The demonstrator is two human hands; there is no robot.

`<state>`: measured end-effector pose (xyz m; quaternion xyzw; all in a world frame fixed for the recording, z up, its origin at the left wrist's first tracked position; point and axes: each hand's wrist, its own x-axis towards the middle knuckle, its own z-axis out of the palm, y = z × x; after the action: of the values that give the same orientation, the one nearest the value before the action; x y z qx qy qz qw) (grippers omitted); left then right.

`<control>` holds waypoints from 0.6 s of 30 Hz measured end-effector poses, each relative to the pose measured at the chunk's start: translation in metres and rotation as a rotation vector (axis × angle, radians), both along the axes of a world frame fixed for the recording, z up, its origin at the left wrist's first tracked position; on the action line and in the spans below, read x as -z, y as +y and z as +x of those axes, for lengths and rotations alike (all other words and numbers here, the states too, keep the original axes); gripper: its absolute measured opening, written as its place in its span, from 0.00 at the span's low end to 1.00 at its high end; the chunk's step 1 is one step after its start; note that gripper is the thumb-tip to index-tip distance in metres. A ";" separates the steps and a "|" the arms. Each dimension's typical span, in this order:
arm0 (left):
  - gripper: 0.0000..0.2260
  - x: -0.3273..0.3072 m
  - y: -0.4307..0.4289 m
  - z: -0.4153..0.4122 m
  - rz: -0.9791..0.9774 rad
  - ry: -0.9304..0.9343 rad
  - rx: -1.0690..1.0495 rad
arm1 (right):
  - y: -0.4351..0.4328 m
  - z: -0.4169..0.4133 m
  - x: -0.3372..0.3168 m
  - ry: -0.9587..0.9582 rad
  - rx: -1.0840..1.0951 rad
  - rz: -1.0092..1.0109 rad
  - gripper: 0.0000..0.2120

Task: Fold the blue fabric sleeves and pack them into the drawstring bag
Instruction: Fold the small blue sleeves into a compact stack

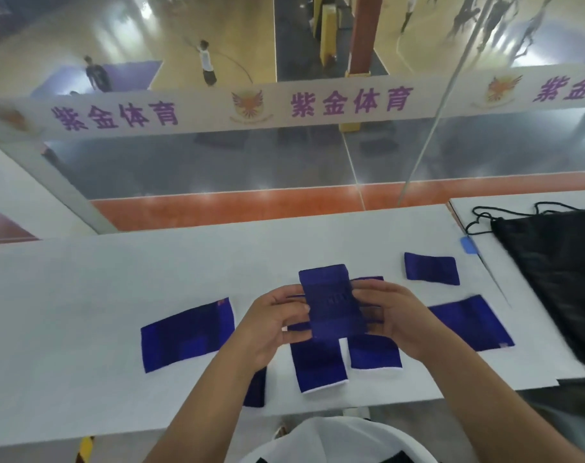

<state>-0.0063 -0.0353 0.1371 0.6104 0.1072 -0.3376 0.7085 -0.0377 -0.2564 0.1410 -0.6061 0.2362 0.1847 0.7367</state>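
Both hands hold one blue fabric sleeve (331,300) upright above the white table (84,295). My left hand (274,325) grips its left edge and my right hand (394,319) grips its right edge. Several other blue sleeves lie flat on the table: a large one at the left (187,334), a large one at the right (471,324), a small one farther back (431,267), and two with white hems just below my hands (317,367) (374,355). The black drawstring bag (558,272) lies flat on the adjoining table at the right.
A glass barrier (217,162) with a white banner (284,105) in purple lettering stands behind the table; a sports court with people lies beyond. A small blue pad (468,245) sits at the seam between the two tables. The near table edge runs along my body.
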 end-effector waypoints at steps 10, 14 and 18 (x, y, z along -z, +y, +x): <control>0.16 0.016 0.046 -0.014 -0.051 -0.068 0.070 | 0.050 -0.020 -0.003 -0.060 -0.020 -0.098 0.13; 0.15 0.020 0.055 -0.021 -0.065 -0.057 0.036 | 0.067 -0.034 0.002 -0.087 0.054 -0.076 0.13; 0.14 -0.003 0.065 -0.015 -0.084 -0.218 0.058 | 0.078 -0.036 -0.029 -0.201 0.108 -0.063 0.14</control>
<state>-0.0216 0.0296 0.1396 0.6161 -0.0023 -0.2936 0.7309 -0.0737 -0.1784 0.1695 -0.6309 0.1989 0.0755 0.7461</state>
